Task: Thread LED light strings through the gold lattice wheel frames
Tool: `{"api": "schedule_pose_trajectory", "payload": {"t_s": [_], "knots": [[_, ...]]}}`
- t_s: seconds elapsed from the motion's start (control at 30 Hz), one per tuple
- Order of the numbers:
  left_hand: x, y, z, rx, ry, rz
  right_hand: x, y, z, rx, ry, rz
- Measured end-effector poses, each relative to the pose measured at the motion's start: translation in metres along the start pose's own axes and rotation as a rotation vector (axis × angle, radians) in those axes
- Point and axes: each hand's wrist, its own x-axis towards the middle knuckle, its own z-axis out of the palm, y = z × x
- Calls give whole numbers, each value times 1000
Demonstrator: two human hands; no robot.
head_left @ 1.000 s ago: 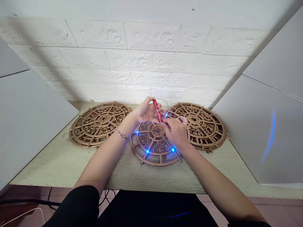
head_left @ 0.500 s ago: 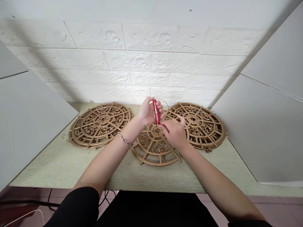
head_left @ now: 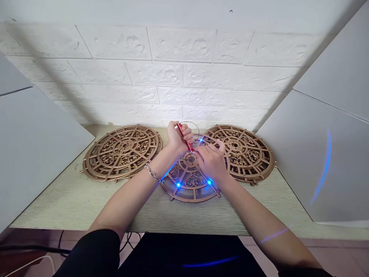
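On the worktop (head_left: 95, 204), between a left stack (head_left: 126, 145) and a right stack (head_left: 232, 145) of bronze openwork discs, the middle disc (head_left: 191, 163), dark half a second ago, is lit again. Above it, the left hand (head_left: 180, 139) has its fingers wrapped closer round a red battery column (head_left: 189, 145), now tilted further. The right hand (head_left: 211, 159) meets its lower end; whether those fingers pinch anything, I cannot tell. A thin black wire (head_left: 198, 129) arcs beside it. Blue lights (head_left: 178, 185) suggest the contact is made.

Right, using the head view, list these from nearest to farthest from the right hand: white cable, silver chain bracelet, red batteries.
1. Red batteries: lower end at the right hand.
2. Silver chain bracelet: around the left wrist.
3. White cable: far off, at the view's lower left.
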Motion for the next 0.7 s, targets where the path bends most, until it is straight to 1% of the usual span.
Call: {"api": "schedule_pose_trajectory", "payload": {"t_s": [0.17,0.27,0.37,0.43,0.5,0.6,0.67,0.7], "knots": [[0,-1,-1,-18,13,21,0,1,-2,-6,20,-14],[2,0,0,17,-32,16,2,4,-3,8,35,-26],[4,6,1,142,-101,-12,6,12,-7,63,77,11],[5,12,1,315,-144,-30,10,20,-10,130,151,99],[6,21,1,584,-179,-21,12,28,-13,261,206,236],[3,33,0,1049,-179,97,15,36,-14,618,176,495],[-1,39,1,1270,-156,171,16,38,-14,847,145,631],[-3,40,2,1348,-153,185,16,37,-13,922,133,665]]}}
